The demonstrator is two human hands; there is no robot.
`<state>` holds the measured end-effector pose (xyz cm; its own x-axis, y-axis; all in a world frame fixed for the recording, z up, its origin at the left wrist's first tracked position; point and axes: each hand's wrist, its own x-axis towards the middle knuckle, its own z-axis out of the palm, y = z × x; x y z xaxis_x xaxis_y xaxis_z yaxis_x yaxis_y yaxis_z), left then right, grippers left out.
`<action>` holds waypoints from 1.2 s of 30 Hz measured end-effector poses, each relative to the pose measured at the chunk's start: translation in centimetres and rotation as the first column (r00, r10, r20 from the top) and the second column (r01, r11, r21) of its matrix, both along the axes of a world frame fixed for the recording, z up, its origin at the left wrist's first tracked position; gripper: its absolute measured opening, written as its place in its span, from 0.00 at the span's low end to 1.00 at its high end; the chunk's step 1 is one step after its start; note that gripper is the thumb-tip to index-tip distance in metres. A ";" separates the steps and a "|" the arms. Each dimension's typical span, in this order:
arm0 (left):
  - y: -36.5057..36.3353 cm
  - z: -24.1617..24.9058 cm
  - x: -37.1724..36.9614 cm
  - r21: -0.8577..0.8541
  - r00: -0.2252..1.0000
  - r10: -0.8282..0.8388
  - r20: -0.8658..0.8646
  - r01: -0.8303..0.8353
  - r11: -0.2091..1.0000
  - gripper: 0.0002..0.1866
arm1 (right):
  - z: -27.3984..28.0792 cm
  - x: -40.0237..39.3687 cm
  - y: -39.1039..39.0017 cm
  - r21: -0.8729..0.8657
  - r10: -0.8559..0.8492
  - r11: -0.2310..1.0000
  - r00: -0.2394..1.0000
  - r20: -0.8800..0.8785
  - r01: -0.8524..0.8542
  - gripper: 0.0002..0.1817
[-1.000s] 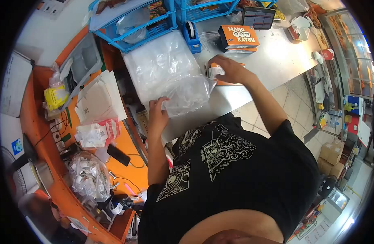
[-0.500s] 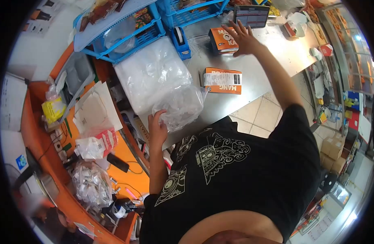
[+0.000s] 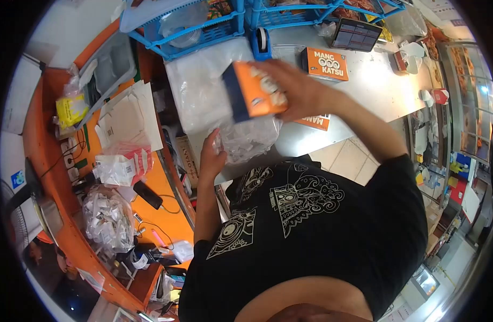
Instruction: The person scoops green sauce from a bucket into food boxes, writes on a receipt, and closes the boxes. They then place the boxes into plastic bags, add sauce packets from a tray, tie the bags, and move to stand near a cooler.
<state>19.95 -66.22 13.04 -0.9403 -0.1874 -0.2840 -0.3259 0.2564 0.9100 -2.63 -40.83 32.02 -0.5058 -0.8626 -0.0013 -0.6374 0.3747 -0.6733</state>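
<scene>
An orange and dark box (image 3: 253, 92) hangs above the plastic bags, held by my right hand (image 3: 301, 92), which is slightly blurred. My left hand (image 3: 211, 155) pinches the edge of a clear plastic bag (image 3: 251, 140) at the steel table's near side. A flat stack of clear bags (image 3: 195, 88) lies behind it. Another orange box marked MANG KATSU (image 3: 325, 63) stands on the table beyond my right wrist. Partly covered by my right hand and forearm, one more orange box (image 3: 317, 123) lies on the table.
Blue racks (image 3: 203, 35) and a blue tape dispenser (image 3: 262, 45) stand at the back, with a tablet (image 3: 357, 35) right of them. To the left, an orange counter (image 3: 179, 228) holds a phone (image 3: 148, 195), papers and a bag of sachets (image 3: 108, 220).
My right hand has taken hold of an orange box and carried it left, over the plastic bags. My left hand stays at the clear bag. The whole view has shifted slightly.
</scene>
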 end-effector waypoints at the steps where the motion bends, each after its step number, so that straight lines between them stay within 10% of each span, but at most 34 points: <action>1: -0.3 -0.6 0.3 0.167 0.998 0.023 0.054 -0.031 0.985 0.35 | -1.5 1.5 -1.7 -0.083 0.053 0.995 0.994 0.090 -0.046 0.61; 7: -1.2 4.4 0.0 0.245 0.990 0.023 0.138 -0.056 0.968 0.37 | -10.9 8.0 -5.2 -0.002 0.228 0.972 0.944 0.240 -0.235 0.65; 14: 0.9 1.3 0.7 -0.332 0.998 -0.054 -0.018 0.045 0.942 0.38 | -11.3 10.8 -4.4 0.353 0.191 0.929 0.963 -0.192 -0.114 0.65; 27: 3.0 7.9 0.4 -0.526 0.942 -0.050 0.332 0.229 0.819 0.31 | -12.6 13.2 -5.3 0.336 0.074 0.938 0.892 -0.446 0.090 0.60; 32: 1.8 3.3 1.2 -0.235 0.969 0.007 0.247 0.053 0.971 0.27 | -12.7 12.2 -4.8 0.389 0.163 0.921 0.913 -0.374 -0.005 0.52; 34: 1.3 -1.8 2.4 -0.016 0.965 0.085 0.250 -0.084 0.996 0.26 | -13.8 11.2 -2.9 -0.060 -0.225 0.974 0.965 -0.133 0.219 0.46; 36: 1.4 -2.7 2.8 0.200 0.949 0.157 0.272 -0.215 0.956 0.26 | -15.9 11.5 -0.3 0.079 -0.451 0.888 0.891 -0.049 0.453 0.38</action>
<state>22.73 -64.83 10.34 -0.7877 -0.2559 -0.5604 -0.5724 -0.0324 0.8193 8.89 -41.15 16.17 -0.8419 -0.5378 -0.0451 -0.4033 0.6824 -0.6097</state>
